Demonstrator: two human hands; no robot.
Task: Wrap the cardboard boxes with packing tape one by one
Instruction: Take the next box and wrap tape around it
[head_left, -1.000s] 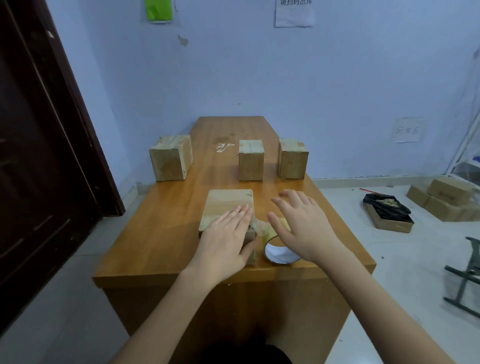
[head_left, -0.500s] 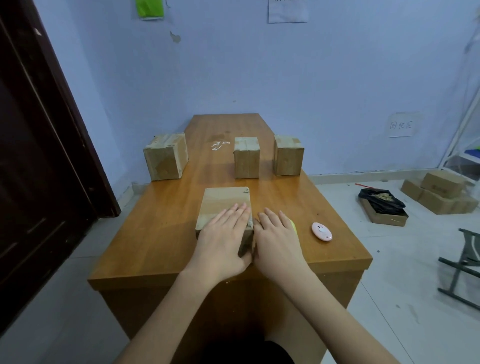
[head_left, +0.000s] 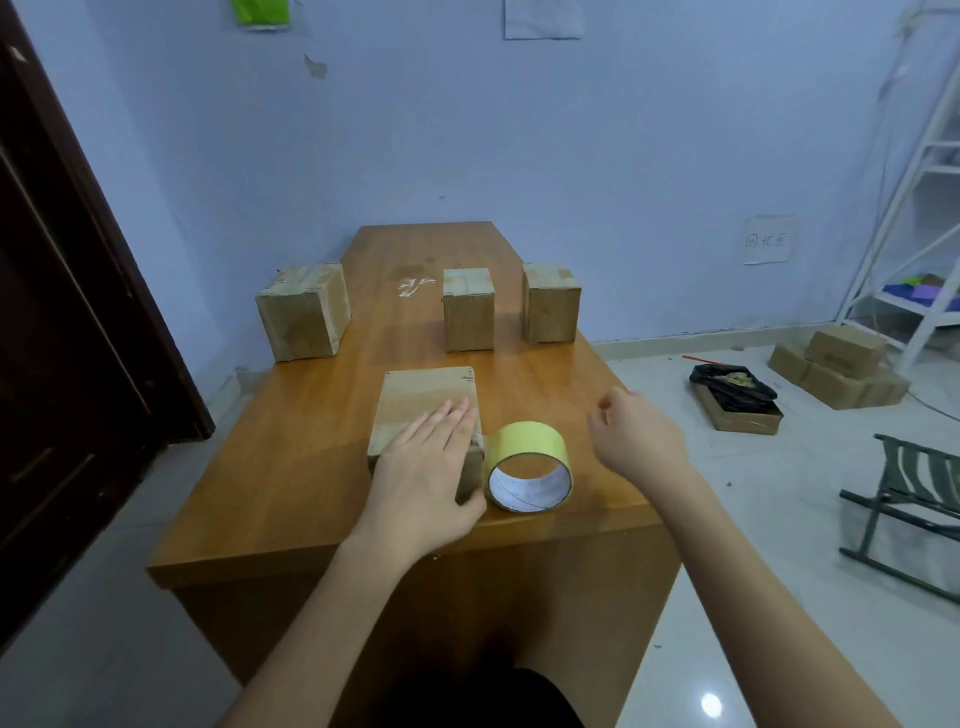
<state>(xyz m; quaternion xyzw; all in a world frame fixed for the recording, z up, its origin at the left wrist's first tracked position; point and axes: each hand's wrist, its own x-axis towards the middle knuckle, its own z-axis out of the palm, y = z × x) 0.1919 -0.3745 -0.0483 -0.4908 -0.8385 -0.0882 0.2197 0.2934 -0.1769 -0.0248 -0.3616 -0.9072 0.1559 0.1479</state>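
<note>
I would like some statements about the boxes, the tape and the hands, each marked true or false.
1. The left hand lies flat on the nearest box. True.
2. The right hand holds the tape roll. False: it hovers beside the roll, holding nothing.
3. Three more boxes stand farther back on the table. True.
4. The tape roll is to the left of the nearest box. False: it is to its right.

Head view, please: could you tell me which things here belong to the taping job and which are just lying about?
Job: near box under left hand; tape roll; three far boxes; right hand.

Lying about: floor boxes; black bag; folding chair; white rack.
</note>
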